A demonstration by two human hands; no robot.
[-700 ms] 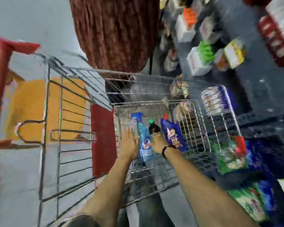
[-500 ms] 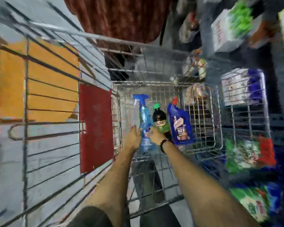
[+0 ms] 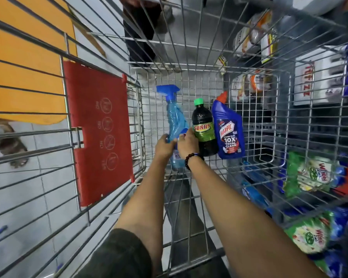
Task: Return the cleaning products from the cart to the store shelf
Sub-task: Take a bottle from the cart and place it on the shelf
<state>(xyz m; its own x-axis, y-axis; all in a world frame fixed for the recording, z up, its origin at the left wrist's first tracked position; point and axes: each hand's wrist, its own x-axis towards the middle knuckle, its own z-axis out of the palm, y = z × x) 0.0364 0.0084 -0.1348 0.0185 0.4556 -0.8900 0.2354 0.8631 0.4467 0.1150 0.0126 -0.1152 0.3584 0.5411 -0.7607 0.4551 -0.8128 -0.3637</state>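
Deep inside a wire shopping cart, both bare hands reached down among three cleaning products that stood side by side on the basket floor. None had yet gone to the store shelf, glimpsed through the mesh well off to the right of the fingers, so the task looked barely begun, with all three left to carry over. The left hand had its fingers curled around the lower body of a spray bottle, a clear blue ribbed plastic one with a darker blue trigger head pointing away. The right hand, with a dark bead bracelet at the wrist, rested partly closed against the same bottle, fingertips touching the label of the next one; whether it truly gripped either could not be told. Just right of those fingers stood a dark bottle, smooth and rounded, with a green screw cap and a green and yellow label. Touching it on the far side was a toilet cleaner bottle, glossy blue, flat-sided, with an angled neck and red cap. Left of the fingers hung a red plastic flap, matte and printed with round symbols. Soft green detergent bags lay outside the wires, lower right.
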